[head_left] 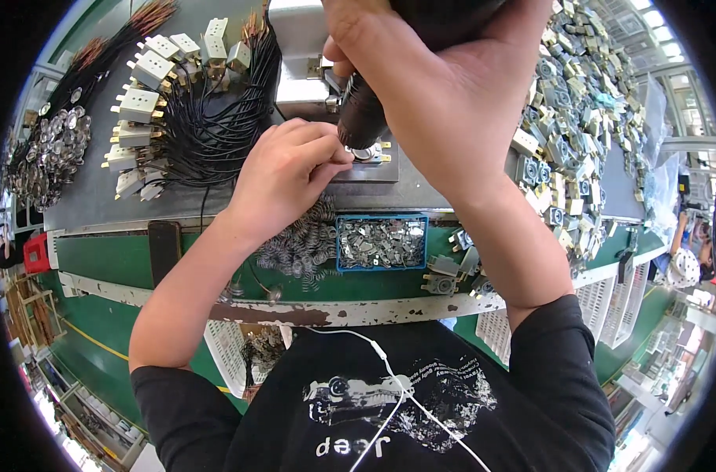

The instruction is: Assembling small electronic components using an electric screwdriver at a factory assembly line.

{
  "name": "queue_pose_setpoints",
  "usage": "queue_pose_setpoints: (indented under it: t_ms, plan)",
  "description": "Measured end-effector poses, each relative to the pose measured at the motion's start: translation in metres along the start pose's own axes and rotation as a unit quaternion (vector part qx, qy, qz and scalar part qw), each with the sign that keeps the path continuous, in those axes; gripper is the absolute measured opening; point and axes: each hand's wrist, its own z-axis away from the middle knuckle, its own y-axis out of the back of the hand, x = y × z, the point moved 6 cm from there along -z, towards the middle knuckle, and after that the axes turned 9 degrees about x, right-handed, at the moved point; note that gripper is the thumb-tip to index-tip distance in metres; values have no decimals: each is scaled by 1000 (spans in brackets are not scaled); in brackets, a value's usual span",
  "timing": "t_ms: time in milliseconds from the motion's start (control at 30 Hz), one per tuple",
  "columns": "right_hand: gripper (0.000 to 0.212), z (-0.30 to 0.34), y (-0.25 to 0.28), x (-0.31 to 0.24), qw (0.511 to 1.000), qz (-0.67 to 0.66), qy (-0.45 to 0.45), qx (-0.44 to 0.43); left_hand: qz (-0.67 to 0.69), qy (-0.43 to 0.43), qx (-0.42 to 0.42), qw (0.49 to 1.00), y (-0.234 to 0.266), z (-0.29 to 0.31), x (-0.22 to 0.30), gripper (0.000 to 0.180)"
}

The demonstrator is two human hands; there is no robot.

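My right hand is wrapped round a black power screwdriver, tilted with its ribbed nose down. Under that nose sits a small part with a round metal face and brass-coloured terminals, on a flat metal plate. My left hand is closed in a pinch, fingertips beside the screwdriver's nose and at the part's left edge. Whatever lies between those fingertips is hidden. Behind them stands a pale metal block fixture, partly covered by my right hand and the tool.
White connector blocks with black wires fan out at left, near a pile of metal discs. Springs and a blue tray of small metal pieces lie in front. Many switch-like bodies are heaped at right. A dark phone-like slab rests near the edge.
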Motion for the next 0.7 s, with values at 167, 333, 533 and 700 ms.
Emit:
queue_pose_setpoints:
  t_ms: [167,333,533,700]
  plan:
    - [71,3,-1,5,1000,-3,5,-9,14,2,-23,1000,-3,0,1,15]
    - [74,-9,-2,20,998,14,10,-55,12,-5,-19,1000,-5,2,-2,15]
    - [65,-16,-7,24,991,61,-45,-111,32,190,-41,980,-2,-2,-8,22]
    - [62,3,-14,17,994,22,3,-103,-78,149,-196,966,-4,-11,-7,28]
